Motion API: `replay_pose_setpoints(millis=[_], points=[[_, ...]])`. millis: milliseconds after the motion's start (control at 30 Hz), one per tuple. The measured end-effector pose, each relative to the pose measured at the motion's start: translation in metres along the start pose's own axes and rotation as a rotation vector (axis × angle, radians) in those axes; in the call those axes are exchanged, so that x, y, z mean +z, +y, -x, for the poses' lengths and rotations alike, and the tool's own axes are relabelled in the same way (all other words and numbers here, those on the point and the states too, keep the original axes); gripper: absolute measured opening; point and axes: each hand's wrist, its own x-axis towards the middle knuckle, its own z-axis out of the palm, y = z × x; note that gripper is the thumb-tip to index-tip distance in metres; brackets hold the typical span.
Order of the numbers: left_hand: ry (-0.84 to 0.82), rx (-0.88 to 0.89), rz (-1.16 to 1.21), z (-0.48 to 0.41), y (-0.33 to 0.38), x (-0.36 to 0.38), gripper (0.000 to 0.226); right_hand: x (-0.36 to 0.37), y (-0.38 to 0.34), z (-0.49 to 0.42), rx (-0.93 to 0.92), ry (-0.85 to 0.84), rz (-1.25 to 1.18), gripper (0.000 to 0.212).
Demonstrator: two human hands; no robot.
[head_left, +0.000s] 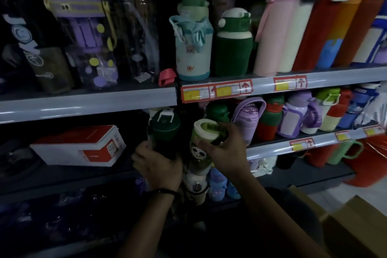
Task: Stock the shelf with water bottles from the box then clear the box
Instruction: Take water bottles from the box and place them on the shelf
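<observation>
My left hand (158, 166) grips a dark green bottle (164, 130) with a white lid handle, holding it low on its body at the front of the middle shelf. My right hand (227, 151) holds the top of a light green bottle (199, 148) with a panda picture, fingers curled over its cream lid. Both bottles stand side by side, just left of the shelf divider, below the red and yellow price tags (216, 90). The cardboard box (354, 228) lies at the lower right on the floor, its inside hidden.
The upper shelf (88, 104) carries purple, clear, green, pink and orange bottles. A red and white carton (81, 144) lies left on the middle shelf. Purple, red and green bottles (293, 117) fill the shelf to the right. More small bottles (217, 184) stand on the lowest shelf.
</observation>
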Motion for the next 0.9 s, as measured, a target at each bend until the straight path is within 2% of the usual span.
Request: replay_pose_setpoints(millis=[200,333,433,567,733,900], points=[[-0.094,-0.041,-0.092,-0.014,-0.003,0.013,0.088,0.016,-0.005,-0.014,-0.055,-0.027,0.083,0.078],[-0.141,0.017,-0.052,-0.025,-0.007,0.016,0.085,0.017,-0.012,-0.020,-0.137,-0.074,0.185,0.072],[-0.179,0.077,-0.055,-0.029,-0.010,0.014,0.085,0.019,-0.012,-0.025,-0.178,-0.070,0.269,0.074],[-0.171,0.045,-0.067,-0.032,-0.013,0.006,0.081,0.024,-0.012,-0.031,-0.221,-0.083,0.358,0.073],[-0.166,0.069,0.010,-0.041,-0.028,0.000,0.089,0.031,-0.016,-0.038,-0.249,-0.126,0.448,0.075],[-0.188,0.044,0.067,-0.044,-0.028,-0.002,0.086,0.040,-0.017,-0.047,-0.204,-0.212,0.565,0.078]])
